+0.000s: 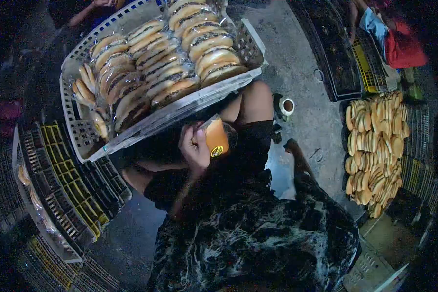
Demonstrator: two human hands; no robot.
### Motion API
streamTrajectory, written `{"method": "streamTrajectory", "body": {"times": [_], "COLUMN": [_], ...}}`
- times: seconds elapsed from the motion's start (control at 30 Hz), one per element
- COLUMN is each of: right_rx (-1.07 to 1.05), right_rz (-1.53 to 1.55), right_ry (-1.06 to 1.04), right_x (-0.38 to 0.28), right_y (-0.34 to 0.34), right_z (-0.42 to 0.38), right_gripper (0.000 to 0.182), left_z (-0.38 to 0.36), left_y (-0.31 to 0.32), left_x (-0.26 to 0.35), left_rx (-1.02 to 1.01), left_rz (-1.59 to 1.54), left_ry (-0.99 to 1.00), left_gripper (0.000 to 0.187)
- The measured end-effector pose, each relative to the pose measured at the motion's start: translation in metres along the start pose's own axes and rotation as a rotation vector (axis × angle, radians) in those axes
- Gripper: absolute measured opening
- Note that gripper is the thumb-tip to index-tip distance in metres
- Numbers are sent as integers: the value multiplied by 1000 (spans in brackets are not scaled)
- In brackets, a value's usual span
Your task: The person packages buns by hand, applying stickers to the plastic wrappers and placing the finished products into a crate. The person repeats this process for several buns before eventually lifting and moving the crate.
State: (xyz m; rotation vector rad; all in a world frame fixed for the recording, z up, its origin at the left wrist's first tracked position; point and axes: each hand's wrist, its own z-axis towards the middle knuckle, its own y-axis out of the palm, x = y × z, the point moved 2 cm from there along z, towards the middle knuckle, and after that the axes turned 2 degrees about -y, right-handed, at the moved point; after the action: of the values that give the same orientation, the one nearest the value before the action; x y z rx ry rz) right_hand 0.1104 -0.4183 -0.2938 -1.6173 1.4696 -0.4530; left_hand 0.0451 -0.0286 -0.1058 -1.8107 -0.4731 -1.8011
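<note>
In the head view, our left hand [196,147] is gripping a labelled wrapped bun [215,139] beside the pale crate [180,108] of packed rolls [168,73]. Our right hand [291,145] is hanging over the floor [304,114], showing too dimly for telling whether it is open or closed.

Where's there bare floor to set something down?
Grey concrete floor shows bare between the white plastic crate of wrapped buns and the long black crate, also left of the heaped golden buns. Crowded: the stacked black and yellow crates at left.
</note>
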Motion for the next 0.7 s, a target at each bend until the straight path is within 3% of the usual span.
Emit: {"method": "streamTrajectory", "body": {"times": [0.03,0.07,0.1,0.17,0.2,0.23,0.3,0.37,0.4,0.5,0.57,0.63,0.7], "right_rx": [41,116,171,65,59,-150,170,162,10,-176,-364,-78,-284], "right_rz": [69,238,495,1194,1256,1169,877,743,581,555,114,597,1397], "right_ry": [-24,-58,-95,-73,-376,-547,-1120,-892,-671,-657,-605,-890,-364], "right_x": [-16,-31,-58,-130,-200,-217,-285,-304,-315,-324,-309,-313,-320], "right_y": [-18,-36,-63,-122,-175,-179,-218,-224,-231,-217,-160,-154,-176], "right_z": [-3,-7,-14,-38,-61,-58,-57,-43,-41,-8,44,30,5], "right_gripper": [20,20,20,24,19,18,20,17,25,37,40,46,34], "left_z": [1,2,2,1,2,2,-1,-1,3,3,-3,-1,1], "left_y": [-2,-3,-1,8,15,19,20,9,3,-3,3,2,-5], "left_x": [-1,0,3,12,20,28,41,53,59,51,42,45,37], "left_rx": [7,57,99,28,-24,-48,-99,-95,-119,-148,-53,21,93], "left_rz": [2,11,16,67,113,100,124,166,222,235,18,-25,309], "left_ry": [-4,159,324,377,442,449,649,717,751,762,657,610,120], "left_gripper": [21,22,23,24,25,25,27,31,33,37,37,39,44]}}
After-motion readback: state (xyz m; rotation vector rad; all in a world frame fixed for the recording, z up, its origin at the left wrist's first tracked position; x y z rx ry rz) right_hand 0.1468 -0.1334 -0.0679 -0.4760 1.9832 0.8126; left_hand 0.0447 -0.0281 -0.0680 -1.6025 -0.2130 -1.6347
